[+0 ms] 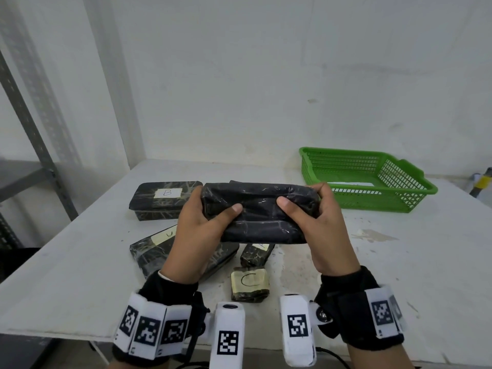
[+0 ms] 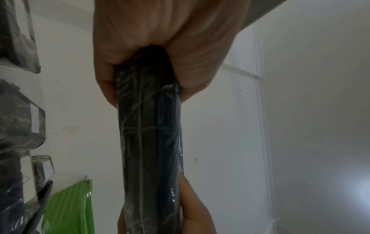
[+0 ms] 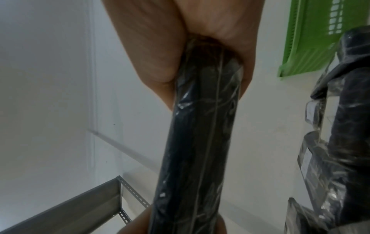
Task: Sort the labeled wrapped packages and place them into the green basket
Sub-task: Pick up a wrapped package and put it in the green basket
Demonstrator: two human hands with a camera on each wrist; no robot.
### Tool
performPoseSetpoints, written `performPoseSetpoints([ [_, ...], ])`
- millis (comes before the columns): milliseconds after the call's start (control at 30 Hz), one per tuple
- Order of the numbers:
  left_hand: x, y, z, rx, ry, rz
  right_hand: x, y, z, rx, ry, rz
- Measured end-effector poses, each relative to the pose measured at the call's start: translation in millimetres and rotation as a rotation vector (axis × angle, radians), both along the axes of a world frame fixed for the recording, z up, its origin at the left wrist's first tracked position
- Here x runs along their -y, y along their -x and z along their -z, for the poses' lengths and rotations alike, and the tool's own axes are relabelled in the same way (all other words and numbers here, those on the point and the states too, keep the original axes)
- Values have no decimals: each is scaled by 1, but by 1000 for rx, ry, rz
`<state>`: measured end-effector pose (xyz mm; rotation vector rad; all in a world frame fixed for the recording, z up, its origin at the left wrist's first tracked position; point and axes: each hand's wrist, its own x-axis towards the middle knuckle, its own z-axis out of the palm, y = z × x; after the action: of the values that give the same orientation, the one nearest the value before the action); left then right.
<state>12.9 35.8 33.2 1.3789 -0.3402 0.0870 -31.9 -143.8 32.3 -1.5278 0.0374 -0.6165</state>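
Observation:
A long black wrapped package [image 1: 259, 213] is held above the table by both hands, no label showing on its near face. My left hand [image 1: 205, 217] grips its left end and my right hand [image 1: 311, 206] grips its right end, thumbs on top. Each wrist view shows the package [image 2: 149, 142] [image 3: 202, 142] running between the two hands. The green basket [image 1: 372, 198] sits at the back right, holding something white. On the table lie a package labeled B [image 1: 165, 199], a larger package [image 1: 154, 249] partly under my left arm, a small dark one [image 1: 257, 254] and a small one labeled C [image 1: 250, 284].
The white table [image 1: 399, 275] meets a white wall behind. A grey metal shelf frame [image 1: 34, 155] stands at the left. A yellow and black object [image 1: 483, 182] shows at the far right edge.

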Motion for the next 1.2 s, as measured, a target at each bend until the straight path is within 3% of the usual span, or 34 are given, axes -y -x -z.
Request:
performPoseSetpoints([
  [133, 1, 0, 1, 30, 26, -22, 6, 3, -3, -18, 21, -116],
  [300, -2, -2, 4, 73, 60, 23, 9, 2, 3, -6, 98, -64],
  [433, -4, 0, 4, 142, 93, 67, 4, 1, 5, -87, -67, -116],
  [567, -7, 0, 3, 232, 60, 83, 2, 6, -3, -300, -199, -284],
  [667, -8, 1, 5, 265, 30, 106, -1, 4, -5, -272, -339, -293],
  [767, -9, 0, 8, 192, 46, 127, -1, 4, -6, -145, -475, -242],
  [900, -9, -4, 6, 43, 41, 160, -1, 4, -6, -62, -492, -262],
  [1033, -3, -1, 5, -68, 36, 71, -1, 7, -6, -79, -453, -328],
  [1200, 3, -5, 13, -34, -9, -19, -2, 6, -7, -183, -401, -279],
])
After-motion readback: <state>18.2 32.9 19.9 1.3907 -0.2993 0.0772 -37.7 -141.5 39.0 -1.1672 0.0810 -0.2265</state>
